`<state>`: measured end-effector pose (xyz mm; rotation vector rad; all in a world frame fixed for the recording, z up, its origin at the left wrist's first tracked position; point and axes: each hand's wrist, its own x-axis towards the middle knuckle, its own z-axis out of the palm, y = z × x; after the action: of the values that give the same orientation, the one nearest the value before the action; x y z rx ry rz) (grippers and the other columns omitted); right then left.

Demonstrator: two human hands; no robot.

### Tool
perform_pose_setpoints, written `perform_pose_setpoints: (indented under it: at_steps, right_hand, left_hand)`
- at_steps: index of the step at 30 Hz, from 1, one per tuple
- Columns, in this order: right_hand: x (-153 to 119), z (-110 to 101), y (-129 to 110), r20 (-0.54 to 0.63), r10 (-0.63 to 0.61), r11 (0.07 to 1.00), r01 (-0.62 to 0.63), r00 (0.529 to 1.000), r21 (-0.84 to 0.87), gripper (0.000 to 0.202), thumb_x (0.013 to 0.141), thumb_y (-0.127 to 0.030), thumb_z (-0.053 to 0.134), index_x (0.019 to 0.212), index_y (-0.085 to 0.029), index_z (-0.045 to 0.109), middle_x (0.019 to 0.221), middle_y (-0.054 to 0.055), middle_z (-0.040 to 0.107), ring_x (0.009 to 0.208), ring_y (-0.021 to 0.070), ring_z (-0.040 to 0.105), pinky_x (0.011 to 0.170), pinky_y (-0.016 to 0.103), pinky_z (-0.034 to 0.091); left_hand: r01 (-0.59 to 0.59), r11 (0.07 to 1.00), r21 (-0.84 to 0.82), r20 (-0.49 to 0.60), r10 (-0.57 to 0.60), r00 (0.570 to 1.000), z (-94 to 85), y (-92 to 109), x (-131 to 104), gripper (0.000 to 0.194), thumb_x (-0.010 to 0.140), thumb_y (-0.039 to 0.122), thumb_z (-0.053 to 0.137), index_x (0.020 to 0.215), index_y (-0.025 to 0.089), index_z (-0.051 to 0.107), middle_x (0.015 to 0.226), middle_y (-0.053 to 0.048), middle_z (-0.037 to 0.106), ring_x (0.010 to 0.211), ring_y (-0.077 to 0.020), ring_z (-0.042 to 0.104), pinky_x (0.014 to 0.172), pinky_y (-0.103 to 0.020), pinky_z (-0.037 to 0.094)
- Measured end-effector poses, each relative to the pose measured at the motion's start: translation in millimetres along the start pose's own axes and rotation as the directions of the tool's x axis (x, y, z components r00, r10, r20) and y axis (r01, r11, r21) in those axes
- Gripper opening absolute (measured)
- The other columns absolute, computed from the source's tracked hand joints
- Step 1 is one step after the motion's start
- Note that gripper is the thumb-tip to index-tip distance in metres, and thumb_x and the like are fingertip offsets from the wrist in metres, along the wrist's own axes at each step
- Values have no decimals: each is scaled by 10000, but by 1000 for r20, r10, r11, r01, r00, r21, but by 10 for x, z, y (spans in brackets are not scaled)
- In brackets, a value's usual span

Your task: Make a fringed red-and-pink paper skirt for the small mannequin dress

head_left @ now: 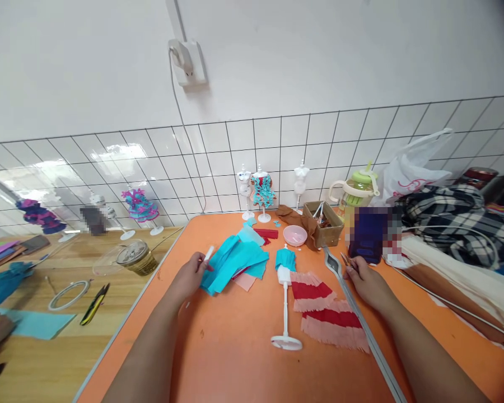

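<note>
Orange tabletop (222, 358): spreading below.
Left hand (192, 273): pinching small white piece (209, 253).
Turquoise paper (240, 258): lying at three o'clock from that pinch.
Right hand (364, 278): gripping thin brown object (345, 258), kind unclear.

The orange table (227, 352) carries a white dress form (286, 310) on its round base, turquoise paper (237, 260) loosely heaped, two red-and-pink fringed strips (313, 290), a pink bowl (294, 235) and a brown box (331, 231). The wooden table (121, 296) on the left bears a lidded jar (141, 263), a yellow-and-black cutter (94, 305) and pale blue paper (46, 324).
</note>
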<state>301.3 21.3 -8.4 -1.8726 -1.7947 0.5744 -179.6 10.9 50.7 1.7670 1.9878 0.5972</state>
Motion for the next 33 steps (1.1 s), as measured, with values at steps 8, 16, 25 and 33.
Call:
perform_pose_setpoints:
  at_steps: [8, 16, 25, 33]
  right_hand:
    - [-284, 31, -1230, 172, -527, 848, 529, 832, 35, 219, 860, -266, 477, 1015, -243, 630, 886, 30, 685, 786, 185, 629, 678, 264, 427]
    - [124, 808, -2264, 561, -660, 518, 843, 500, -142, 285, 841, -127, 501, 1026, -243, 684, 1022, 64, 640, 919, 219, 607, 676, 274, 409]
    - [395, 1194, -2395, 549, -610, 571, 797, 571, -195, 403, 758, -163, 630, 1159, -160, 584, 1124, 135, 589, 908, 255, 612, 674, 300, 439]
    - [475, 1052, -2335, 444, -555, 742, 660, 703, -117, 418, 817, -516, 609, 1114, -222, 626, 1084, 56, 649, 947, 202, 604, 696, 252, 405]
  left_hand:
    - [-98, 995, 9, 46, 98, 994, 208, 182, -42, 766, 690, 480, 683, 1358, 243, 391, 1285, -101, 598, 1147, -308, 559, 834, -353, 453]
    - [12, 999, -34, -174, -18, 985, 226, 72, 49, 498, 742, 128, 515, 1215, 259, 431, 1046, -46, 706, 845, -213, 665, 670, -262, 441]
    - [57, 994, -94, -112, -67, 991, 206, -81, 125, 493, 745, 136, 551, 1227, 225, 503, 1077, -82, 699, 874, -226, 658, 700, -285, 460]
    - [-45, 984, -174, 43, 53, 998, 446, -5, 72, 456, 682, 169, 633, 1135, 222, 620, 1132, -86, 690, 1053, -284, 623, 870, -347, 460]
